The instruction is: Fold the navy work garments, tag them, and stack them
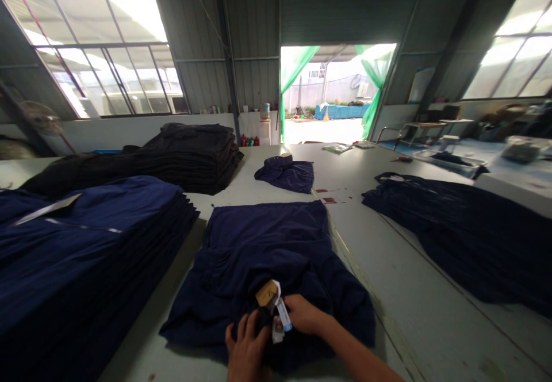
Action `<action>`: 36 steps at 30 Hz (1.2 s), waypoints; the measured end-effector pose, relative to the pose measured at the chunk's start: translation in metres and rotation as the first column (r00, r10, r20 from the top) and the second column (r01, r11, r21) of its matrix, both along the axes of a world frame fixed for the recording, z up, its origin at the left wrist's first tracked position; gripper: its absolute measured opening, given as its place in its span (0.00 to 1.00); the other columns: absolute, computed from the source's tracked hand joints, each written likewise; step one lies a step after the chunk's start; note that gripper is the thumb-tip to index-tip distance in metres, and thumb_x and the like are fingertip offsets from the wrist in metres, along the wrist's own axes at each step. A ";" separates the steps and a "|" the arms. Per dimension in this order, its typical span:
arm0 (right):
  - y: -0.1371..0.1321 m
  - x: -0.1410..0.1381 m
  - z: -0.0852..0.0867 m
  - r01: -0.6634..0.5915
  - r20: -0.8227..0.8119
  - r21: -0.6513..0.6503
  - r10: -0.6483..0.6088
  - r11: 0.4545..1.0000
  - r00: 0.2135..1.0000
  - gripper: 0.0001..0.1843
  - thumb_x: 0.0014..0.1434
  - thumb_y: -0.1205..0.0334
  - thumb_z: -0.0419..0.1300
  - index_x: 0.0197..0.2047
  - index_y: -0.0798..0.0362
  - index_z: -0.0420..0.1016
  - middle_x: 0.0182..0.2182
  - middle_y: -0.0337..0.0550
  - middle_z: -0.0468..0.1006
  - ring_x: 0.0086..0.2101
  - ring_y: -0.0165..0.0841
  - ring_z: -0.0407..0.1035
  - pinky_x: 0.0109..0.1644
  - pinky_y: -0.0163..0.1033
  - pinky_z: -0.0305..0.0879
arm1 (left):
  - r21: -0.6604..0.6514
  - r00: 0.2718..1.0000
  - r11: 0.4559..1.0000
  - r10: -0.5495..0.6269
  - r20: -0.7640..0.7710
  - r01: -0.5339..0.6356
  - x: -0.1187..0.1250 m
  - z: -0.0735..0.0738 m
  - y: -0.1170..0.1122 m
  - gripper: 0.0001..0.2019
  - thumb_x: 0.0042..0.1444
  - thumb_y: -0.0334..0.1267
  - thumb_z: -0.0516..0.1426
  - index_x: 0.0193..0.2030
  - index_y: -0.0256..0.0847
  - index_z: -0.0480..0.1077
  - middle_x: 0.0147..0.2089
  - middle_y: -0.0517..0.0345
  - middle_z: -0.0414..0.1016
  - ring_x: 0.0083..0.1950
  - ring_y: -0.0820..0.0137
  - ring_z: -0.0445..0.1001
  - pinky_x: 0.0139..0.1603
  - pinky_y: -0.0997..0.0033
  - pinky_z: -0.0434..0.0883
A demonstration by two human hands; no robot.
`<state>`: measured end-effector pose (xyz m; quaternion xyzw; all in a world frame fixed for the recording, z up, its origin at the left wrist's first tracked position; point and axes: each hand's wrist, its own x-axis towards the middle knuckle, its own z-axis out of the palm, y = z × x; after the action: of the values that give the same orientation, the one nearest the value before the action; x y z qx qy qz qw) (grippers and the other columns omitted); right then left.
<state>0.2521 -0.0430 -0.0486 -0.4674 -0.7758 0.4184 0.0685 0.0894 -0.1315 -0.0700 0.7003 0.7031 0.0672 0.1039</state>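
A dark navy garment (267, 255) lies spread on the table in front of me, with its far part flat and its near part rumpled. At its near middle are a tan paper hang tag (268, 293) and a white-and-blue label (284, 314). My left hand (248, 344) rests on the garment just left of the tags, its fingers bent and apart. From the right, my right hand (304, 314) pinches at the label's edge, with thumb and forefinger close together. A small clear-looking packet or tag (277, 330) shows between the hands.
Stacked navy garments (107, 226) stand at the left, a black stack (185, 157) behind them. A small folded navy piece (287, 174) lies beyond my garment. More navy cloth (466, 226) covers the right side of the table (366, 261). An open doorway with green curtains (297, 68) is behind.
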 end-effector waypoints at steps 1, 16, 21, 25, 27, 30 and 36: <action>0.001 0.000 0.000 -0.002 0.007 0.007 0.002 1.000 1.000 0.15 0.46 0.58 0.58 0.37 0.53 0.76 0.35 0.39 0.78 0.33 0.34 0.69 0.34 0.33 0.63 | -0.020 1.000 1.000 0.016 -0.008 -0.017 -0.002 0.001 0.000 0.27 0.35 0.33 0.62 0.45 0.61 0.69 0.62 0.61 0.59 0.62 0.58 0.52 0.58 0.49 0.41; -0.029 -0.016 0.012 -0.050 0.330 0.439 -0.109 0.897 0.938 0.13 0.52 0.67 0.50 0.39 0.53 0.72 0.39 0.50 0.75 0.44 0.41 0.64 0.50 0.48 0.51 | -0.040 0.990 0.997 -0.067 0.125 0.072 -0.015 0.047 0.004 0.07 0.46 0.37 0.55 0.21 0.47 0.72 0.46 0.62 0.73 0.52 0.63 0.64 0.56 0.49 0.48; -0.033 0.001 0.016 -0.160 0.302 0.058 0.135 0.985 0.944 0.21 0.44 0.69 0.56 0.43 0.49 0.73 0.42 0.47 0.75 0.43 0.42 0.67 0.46 0.45 0.58 | 0.172 0.980 0.967 0.173 0.100 -0.189 -0.027 0.037 0.021 0.15 0.50 0.29 0.49 0.42 0.44 0.70 0.50 0.54 0.69 0.51 0.68 0.65 0.50 0.65 0.58; -0.017 0.005 0.021 0.156 0.173 0.189 -0.189 0.970 0.967 0.18 0.54 0.71 0.46 0.43 0.52 0.72 0.40 0.46 0.76 0.41 0.35 0.68 0.43 0.38 0.60 | 0.220 0.964 0.940 0.264 0.008 -0.259 -0.015 0.029 0.036 0.22 0.47 0.29 0.52 0.52 0.46 0.65 0.57 0.53 0.63 0.58 0.62 0.58 0.53 0.59 0.55; -0.010 0.005 0.017 0.263 0.267 0.425 -0.398 0.866 0.878 0.19 0.52 0.72 0.49 0.46 0.52 0.70 0.44 0.49 0.73 0.46 0.40 0.64 0.47 0.43 0.57 | 0.249 0.965 0.938 0.260 -0.043 -0.242 -0.005 0.030 0.041 0.21 0.49 0.29 0.52 0.50 0.48 0.66 0.57 0.55 0.64 0.58 0.61 0.57 0.54 0.54 0.53; -0.003 0.012 0.006 0.247 0.397 0.621 -0.570 0.744 0.719 0.27 0.49 0.76 0.51 0.52 0.48 0.67 0.50 0.50 0.68 0.50 0.45 0.59 0.51 0.51 0.52 | 0.270 0.959 0.933 0.269 -0.083 -0.239 0.002 0.032 0.049 0.15 0.50 0.29 0.50 0.43 0.45 0.71 0.51 0.53 0.68 0.53 0.61 0.61 0.53 0.53 0.54; 0.008 0.058 0.009 0.354 0.368 0.583 -0.626 0.731 0.687 0.24 0.53 0.77 0.44 0.47 0.50 0.69 0.45 0.48 0.70 0.44 0.38 0.65 0.43 0.41 0.60 | 0.402 0.913 0.826 0.305 0.272 -0.395 -0.040 0.037 0.064 0.10 0.52 0.35 0.48 0.31 0.40 0.70 0.38 0.52 0.70 0.41 0.65 0.68 0.43 0.67 0.65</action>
<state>0.3102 -0.0346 -0.0394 -0.7306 -0.6785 0.0330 0.0697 0.0493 -0.0679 -0.0329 0.5535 0.7715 0.3137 -0.0059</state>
